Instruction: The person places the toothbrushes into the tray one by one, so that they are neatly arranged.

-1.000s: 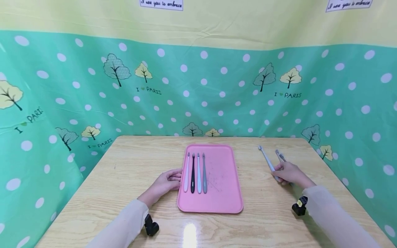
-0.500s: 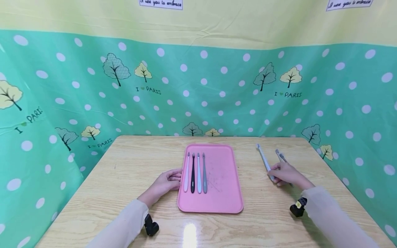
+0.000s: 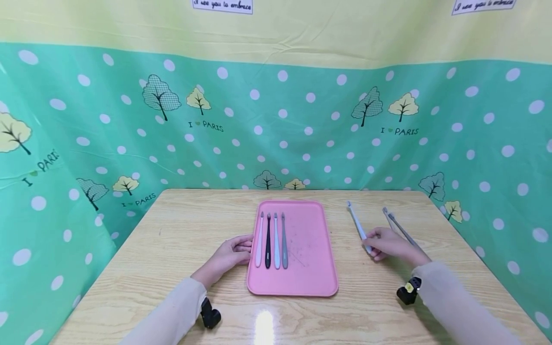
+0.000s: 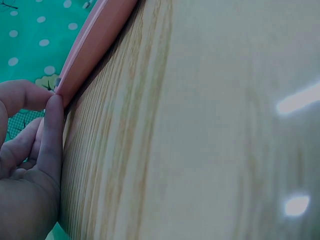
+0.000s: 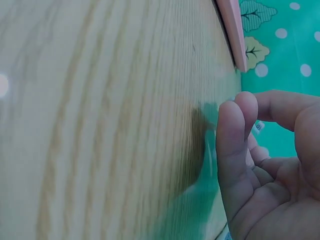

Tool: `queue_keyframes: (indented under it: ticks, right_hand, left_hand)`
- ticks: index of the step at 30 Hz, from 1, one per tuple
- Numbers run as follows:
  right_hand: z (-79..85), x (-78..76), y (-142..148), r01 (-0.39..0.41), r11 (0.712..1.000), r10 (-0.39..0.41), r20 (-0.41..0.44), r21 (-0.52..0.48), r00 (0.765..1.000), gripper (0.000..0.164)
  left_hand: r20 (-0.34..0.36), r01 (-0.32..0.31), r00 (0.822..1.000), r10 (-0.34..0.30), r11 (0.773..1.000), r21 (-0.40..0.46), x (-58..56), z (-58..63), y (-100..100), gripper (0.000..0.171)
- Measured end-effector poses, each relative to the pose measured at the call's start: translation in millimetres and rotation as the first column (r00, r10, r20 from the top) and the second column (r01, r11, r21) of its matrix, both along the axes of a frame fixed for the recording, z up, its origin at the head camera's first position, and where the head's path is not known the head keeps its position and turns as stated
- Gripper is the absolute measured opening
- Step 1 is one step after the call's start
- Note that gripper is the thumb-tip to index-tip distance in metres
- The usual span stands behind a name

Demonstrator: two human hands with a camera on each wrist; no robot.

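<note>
My right hand point(image 3: 388, 243) pinches a light blue toothbrush point(image 3: 356, 221) near its lower end, just above or on the table right of the tray; its head points away. In the right wrist view the thumb and finger meet, hiding most of the handle. My left hand point(image 3: 230, 254) pinches the left rim of the pink tray point(image 3: 308, 239), as the left wrist view shows at the tray edge point(image 4: 95, 47). Side by side in the tray's left half lie a pale pink toothbrush point(image 3: 259, 242), a black toothbrush point(image 3: 268, 244), a pale blue toothbrush point(image 3: 277, 244) and a grey toothbrush point(image 3: 284, 244).
Beyond the right hand, a dark grey toothbrush point(image 3: 403, 230) and another toothbrush point(image 3: 386, 212), partly hidden, lie on the wooden table point(image 3: 194, 215). A green dotted curtain point(image 3: 284, 129) hangs behind and at both sides.
My right hand has moved left with the light blue toothbrush, away from the other two, baring more of the dark grey one. The left hand and the tray have stayed put.
</note>
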State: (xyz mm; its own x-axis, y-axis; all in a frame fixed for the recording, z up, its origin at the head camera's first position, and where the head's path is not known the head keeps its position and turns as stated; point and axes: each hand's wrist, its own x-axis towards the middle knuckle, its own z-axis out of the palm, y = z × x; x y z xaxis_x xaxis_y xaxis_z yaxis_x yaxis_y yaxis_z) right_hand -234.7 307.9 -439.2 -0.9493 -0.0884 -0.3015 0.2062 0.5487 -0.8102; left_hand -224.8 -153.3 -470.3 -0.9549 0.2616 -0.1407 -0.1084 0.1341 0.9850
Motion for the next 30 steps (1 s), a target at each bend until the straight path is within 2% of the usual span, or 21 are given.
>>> queue_keyframes:
  ticks: [11,22,30]
  right_hand:
    - [0.8,4.5,-15,-0.026,0.999,0.026,-0.002,-0.028,1.000,0.043]
    - [5.8,5.6,-26,-0.092,0.991,0.094,0.021,-0.101,0.995,0.041]
    - [7.3,5.9,-33,-0.173,0.964,0.182,0.026,-0.201,0.983,0.042]
  left_hand:
    - [0.003,-0.003,1.000,0.003,1.000,0.001,-0.5,-1.2,1,0.061]
    - [0.011,-0.025,1.000,0.025,1.000,-0.016,-0.1,0.0,2,0.062]
    - [0.011,-0.017,1.000,0.017,1.000,-0.005,-0.6,-1.3,1,0.061]
